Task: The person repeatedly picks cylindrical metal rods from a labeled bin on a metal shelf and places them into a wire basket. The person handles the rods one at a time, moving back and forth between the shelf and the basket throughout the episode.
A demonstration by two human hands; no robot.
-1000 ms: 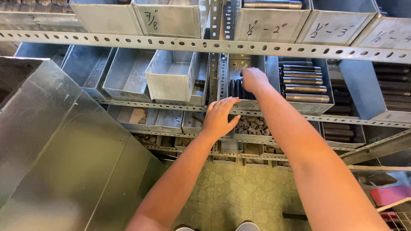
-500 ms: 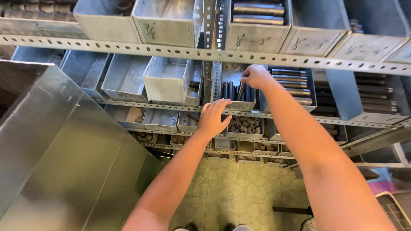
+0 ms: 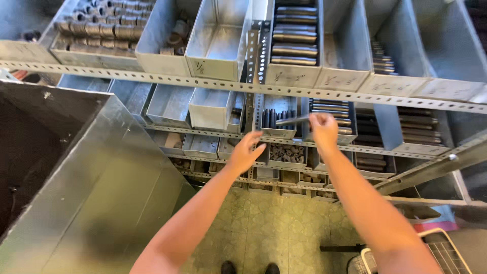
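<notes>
Seen from the head camera, the floor (image 3: 264, 228) far below is worn greenish tile, and in front stands a grey metal rack (image 3: 253, 86) of perforated angle rails holding rows of open metal bins. A large sheet-metal box (image 3: 91, 193) fills the left side, its slanted face shiny and its inside dark. The fronts of the upper bins carry small handwritten marks in dark ink on bare grey metal, one on the empty bin (image 3: 218, 40) near the middle and more on the bins to its right. The right hand (image 3: 323, 129) is raised at the second shelf, fingers closed in a pinch on one end of a thin dark metal rod (image 3: 294, 120), which lies nearly level above a small bin of short dark pipe pieces (image 3: 276, 119). The left hand (image 3: 246, 152) hovers lower, empty, fingers loosely spread, just in front of a bin of small round fittings (image 3: 286, 152). To the right, bins (image 3: 329, 109) hold longer dark pipes laid flat. A white wire basket (image 3: 436, 251) shows at the lower right corner, and two dark shoe tips (image 3: 248, 267) at the bottom edge.
</notes>
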